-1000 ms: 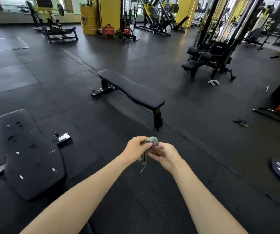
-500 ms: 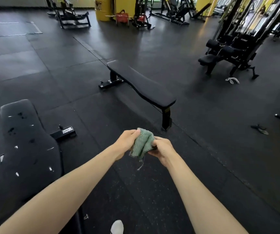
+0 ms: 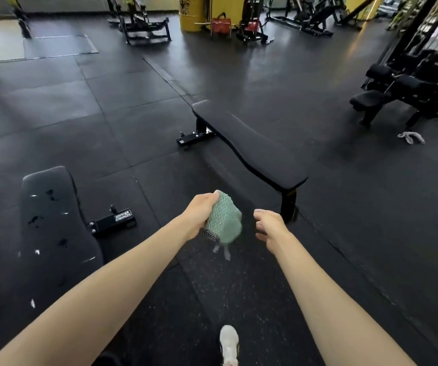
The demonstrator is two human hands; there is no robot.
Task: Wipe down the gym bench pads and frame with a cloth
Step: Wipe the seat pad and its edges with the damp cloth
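Observation:
A green knitted cloth (image 3: pixel 224 216) hangs from my left hand (image 3: pixel 199 212), which grips its top edge. My right hand (image 3: pixel 269 225) is a short way to the right of the cloth, fingers loosely curled and holding nothing. Just beyond both hands stands a flat black gym bench (image 3: pixel 247 142), its pad running from upper left to lower right, with a black leg (image 3: pixel 288 204) at the near end and a foot bar (image 3: pixel 195 137) at the far end. Both hands are in the air, short of the bench's near end.
A worn, torn black bench pad (image 3: pixel 51 220) lies at the left with a labelled foot bar (image 3: pixel 115 220). A black machine with seats (image 3: pixel 410 93) stands at the right, a white strap (image 3: pixel 410 137) on the floor near it. My white shoe (image 3: pixel 229 342) is below. Yellow pillars and racks line the back.
My right hand has let go of the cloth and moved right; the cloth now hangs open from my left hand alone. The bench has come nearer in view.

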